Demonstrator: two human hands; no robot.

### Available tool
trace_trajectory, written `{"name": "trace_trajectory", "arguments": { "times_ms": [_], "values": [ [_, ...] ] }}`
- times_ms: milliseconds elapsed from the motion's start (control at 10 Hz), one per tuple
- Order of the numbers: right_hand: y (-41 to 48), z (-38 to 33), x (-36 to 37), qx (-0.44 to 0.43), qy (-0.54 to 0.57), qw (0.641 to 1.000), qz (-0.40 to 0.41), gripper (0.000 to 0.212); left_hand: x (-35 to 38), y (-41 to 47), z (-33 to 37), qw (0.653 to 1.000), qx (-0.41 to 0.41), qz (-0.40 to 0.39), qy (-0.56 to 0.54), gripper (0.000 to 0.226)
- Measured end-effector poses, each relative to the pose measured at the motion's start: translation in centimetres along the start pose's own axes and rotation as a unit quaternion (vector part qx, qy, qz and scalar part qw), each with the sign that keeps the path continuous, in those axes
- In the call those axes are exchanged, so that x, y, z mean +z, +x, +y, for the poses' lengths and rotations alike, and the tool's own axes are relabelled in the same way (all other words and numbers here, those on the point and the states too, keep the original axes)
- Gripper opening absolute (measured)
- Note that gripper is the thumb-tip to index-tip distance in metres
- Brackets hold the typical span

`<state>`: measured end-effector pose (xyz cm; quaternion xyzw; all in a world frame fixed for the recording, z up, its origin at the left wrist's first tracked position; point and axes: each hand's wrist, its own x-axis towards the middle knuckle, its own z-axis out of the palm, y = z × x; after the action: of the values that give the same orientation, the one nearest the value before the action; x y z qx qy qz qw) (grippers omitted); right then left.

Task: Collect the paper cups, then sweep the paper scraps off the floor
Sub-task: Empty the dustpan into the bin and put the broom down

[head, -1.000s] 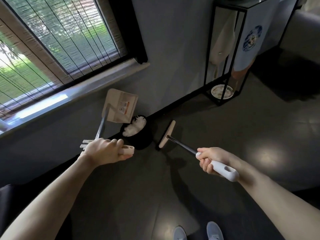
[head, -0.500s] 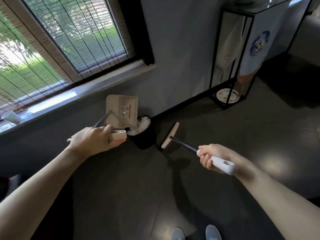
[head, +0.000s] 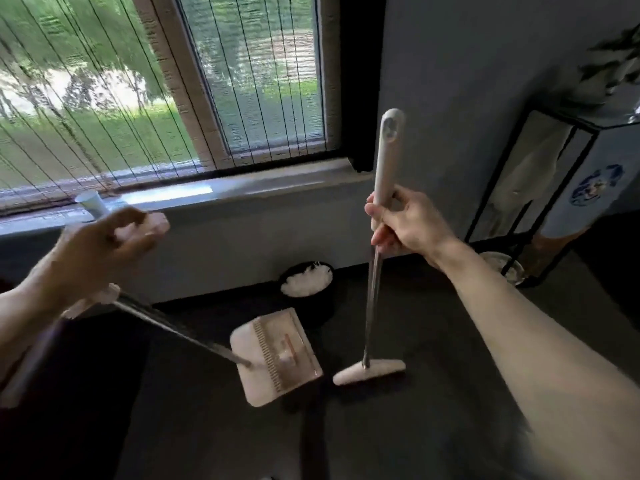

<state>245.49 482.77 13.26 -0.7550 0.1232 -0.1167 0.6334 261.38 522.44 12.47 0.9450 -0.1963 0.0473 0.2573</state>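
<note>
Dark floor (head: pixel 450 427), bin (head: pixel 323 308) beside dustpan (head: pixel 298 358)

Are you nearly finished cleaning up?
Nearly, it seems. White scraps fill the bin, and none show on the floor in view. The left hand grips the dustpan by its handle; the right hand holds the broom upright, head on the floor. One cup stands on the sill, not yet collected.

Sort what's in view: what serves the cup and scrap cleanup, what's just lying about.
For the job: broom in right hand; dustpan held by left hand; paper cup on the windowsill; black bin with white stuff inside.
Lying about: black metal rack; plate at its foot; plant above it.
</note>
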Motion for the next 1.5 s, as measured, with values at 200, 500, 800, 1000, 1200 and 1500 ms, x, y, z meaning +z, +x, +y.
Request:
{"name": "trace_trajectory", "arguments": {
  "times_ms": [200,500,800,1000,1200,1500],
  "values": [
    [7.0,1.2,8.5,-0.066,-0.238,0.968,0.037,0.026,0.2,4.2,-4.5,0.990,0.119,-0.069,-0.042,0.012],
    [11.7,2.9,19.5,-0.116,-0.218,0.964,0.102,0.063,1.7,10.6,-12.4,0.968,0.066,-0.194,-0.145,0.025],
    [18.9,4.0,25.5,-0.088,-0.194,0.970,0.117,0.062,3.8,18.3,-17.3,0.967,0.035,-0.227,-0.109,0.032],
    [26.9,5.2,29.3,-0.096,-0.214,0.970,0.068,0.059,6.3,25.4,-19.0,0.967,0.024,-0.240,-0.077,0.031],
    [35.4,7.6,32.5,-0.089,-0.239,0.965,0.061,0.055,8.7,33.6,-20.3,0.970,0.046,-0.235,-0.035,0.036],
    [45.4,14.6,37.1,-0.017,-0.285,0.957,0.047,0.056,14.6,43.8,-25.3,0.939,0.135,-0.301,0.096,0.033]
  ]
}}
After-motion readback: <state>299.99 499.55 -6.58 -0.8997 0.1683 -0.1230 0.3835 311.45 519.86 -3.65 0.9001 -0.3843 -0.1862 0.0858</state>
